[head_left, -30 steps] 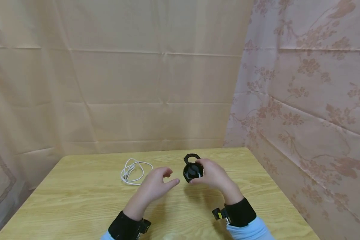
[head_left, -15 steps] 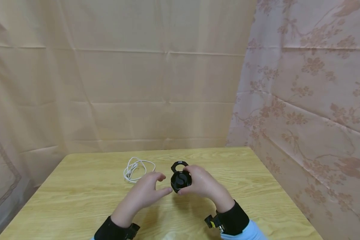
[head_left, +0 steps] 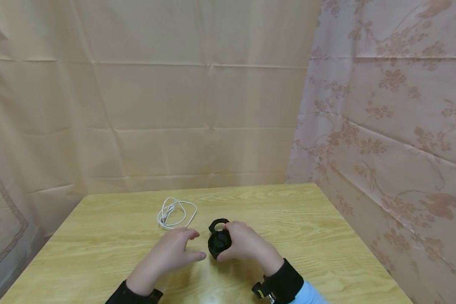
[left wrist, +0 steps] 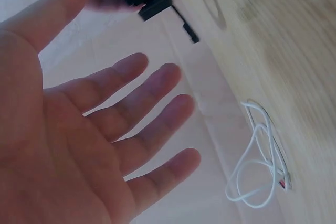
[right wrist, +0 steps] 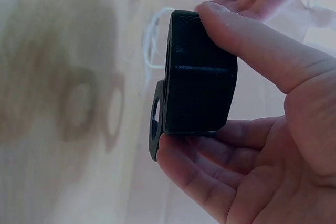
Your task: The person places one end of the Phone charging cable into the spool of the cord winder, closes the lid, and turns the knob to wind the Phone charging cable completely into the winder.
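My right hand (head_left: 247, 245) grips a small black octagonal case (head_left: 219, 243) between thumb and fingers. A flat ring-shaped flap (right wrist: 155, 121) stands out from the case's edge, folded away from the body. In the right wrist view the case is held above the table, which carries its shadow. To its left, my left hand (head_left: 167, 253) holds nothing. Its palm and spread fingers face the case, with a gap between fingertips and case. Behind the left hand, a white cable (head_left: 169, 210) lies loosely coiled on the table.
The light wood-grain table (head_left: 99, 236) reaches back to a beige curtain (head_left: 156, 105). A pinkish floral curtain (head_left: 384, 126) hangs along the right side. Black bands with small cameras circle both wrists.
My right hand has brought the black case left and nearer to me. My left hand has shifted left and nearer too, staying empty. The cable lies where it was.
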Tool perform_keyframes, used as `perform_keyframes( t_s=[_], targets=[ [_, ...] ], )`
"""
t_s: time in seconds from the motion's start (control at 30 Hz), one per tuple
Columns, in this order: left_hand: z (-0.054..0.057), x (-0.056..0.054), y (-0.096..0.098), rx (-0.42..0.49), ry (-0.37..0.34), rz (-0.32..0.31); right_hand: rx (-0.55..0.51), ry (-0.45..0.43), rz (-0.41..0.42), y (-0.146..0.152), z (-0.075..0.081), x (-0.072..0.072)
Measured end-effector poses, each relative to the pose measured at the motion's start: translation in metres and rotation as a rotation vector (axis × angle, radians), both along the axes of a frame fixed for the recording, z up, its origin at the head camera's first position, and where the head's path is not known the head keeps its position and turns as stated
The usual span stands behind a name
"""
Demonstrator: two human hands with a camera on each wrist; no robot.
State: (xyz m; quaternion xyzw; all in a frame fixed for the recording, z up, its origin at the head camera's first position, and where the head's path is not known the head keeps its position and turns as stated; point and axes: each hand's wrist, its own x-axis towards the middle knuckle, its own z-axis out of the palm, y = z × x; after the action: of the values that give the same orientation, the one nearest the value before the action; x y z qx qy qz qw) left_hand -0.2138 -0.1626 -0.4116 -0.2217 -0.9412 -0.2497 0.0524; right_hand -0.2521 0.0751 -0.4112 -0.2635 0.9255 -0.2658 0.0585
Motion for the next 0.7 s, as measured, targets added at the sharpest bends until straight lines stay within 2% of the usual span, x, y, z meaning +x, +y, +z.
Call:
perform_keyframes(
  t_s=[0.17,0.37,0.7],
  targets=[
    [-0.003,0.005,-0.006,-0.06,-0.046,-0.018,0.058,-0.03,0.01,-0.01,-0.01,0.004],
    [-0.004,0.01,-0.009,-0.104,-0.106,0.009,0.112,-0.029,0.007,-0.016,-0.017,0.007],
    [-0.011,0.01,-0.008,-0.156,-0.122,-0.023,0.154,-0.083,-0.006,-0.016,-0.019,0.008]
  ],
)
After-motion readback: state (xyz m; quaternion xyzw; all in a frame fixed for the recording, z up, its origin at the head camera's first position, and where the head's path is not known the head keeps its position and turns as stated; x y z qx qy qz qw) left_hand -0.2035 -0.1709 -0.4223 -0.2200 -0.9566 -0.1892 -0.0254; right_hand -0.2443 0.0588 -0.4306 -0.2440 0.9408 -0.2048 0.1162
